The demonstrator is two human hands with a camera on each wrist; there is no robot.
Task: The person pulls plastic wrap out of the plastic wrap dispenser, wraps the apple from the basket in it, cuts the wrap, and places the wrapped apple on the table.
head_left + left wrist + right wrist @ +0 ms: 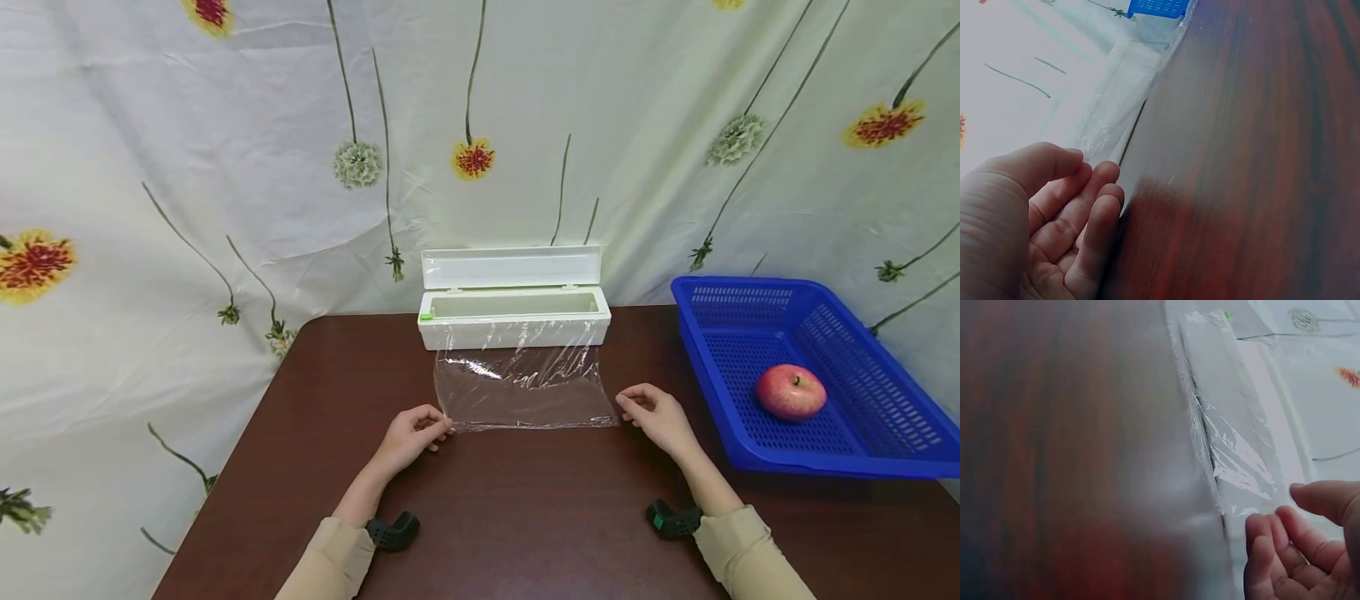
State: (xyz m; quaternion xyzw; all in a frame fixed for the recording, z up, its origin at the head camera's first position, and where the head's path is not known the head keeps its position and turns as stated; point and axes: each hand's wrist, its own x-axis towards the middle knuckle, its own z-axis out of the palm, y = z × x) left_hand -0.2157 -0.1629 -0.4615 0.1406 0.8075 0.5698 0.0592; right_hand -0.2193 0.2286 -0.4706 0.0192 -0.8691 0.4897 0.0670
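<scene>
A sheet of clear cling film runs forward over the front of a white cling film box, whose lid stands raised. My left hand pinches the film's front left corner between thumb and index finger. In the left wrist view, the film stretches away from those fingertips. By the film's right edge is my right hand, fingers loosely bent. Its thumb and index finger stand slightly apart in the right wrist view, and the wrinkled film edge ends close beside them.
At the right of the dark brown table, a blue plastic basket holds a red apple. Behind the table hangs a white flower-printed cloth. Both wrists carry black devices.
</scene>
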